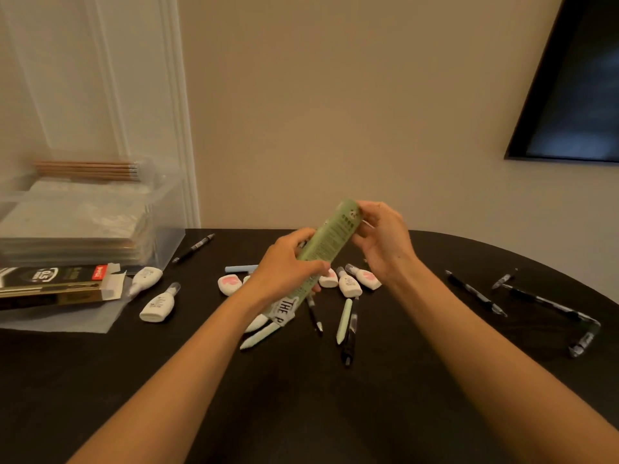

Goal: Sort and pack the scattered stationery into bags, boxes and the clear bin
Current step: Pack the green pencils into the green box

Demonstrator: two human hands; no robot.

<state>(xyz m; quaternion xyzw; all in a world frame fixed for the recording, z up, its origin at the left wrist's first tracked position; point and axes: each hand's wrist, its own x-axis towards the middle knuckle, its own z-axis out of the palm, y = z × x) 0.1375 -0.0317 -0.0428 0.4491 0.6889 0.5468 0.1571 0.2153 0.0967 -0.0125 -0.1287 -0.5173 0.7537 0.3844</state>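
I hold a long green printed bag [330, 241] tilted above the black table [301, 396]. My left hand [288, 266] grips its lower middle and my right hand [382, 237] pinches its top end. Pastel pens stick out of the bag's lower end [264, 326]. On the table under my hands lie white correction-tape dispensers [350, 284], one with a pink mark [229, 283], a pale green pen [344, 321] and black pens [315, 316]. A clear bin [87, 222] stands at the left with flat packets inside and a pack of pencils [87, 170] on top.
A black and gold pen box [57, 286] lies open on a clear sheet beside the bin, with two white dispensers [157, 304] near it. More black pens [475, 293] lie at the right, and one [194, 247] by the bin. The table's curved edge runs at the right.
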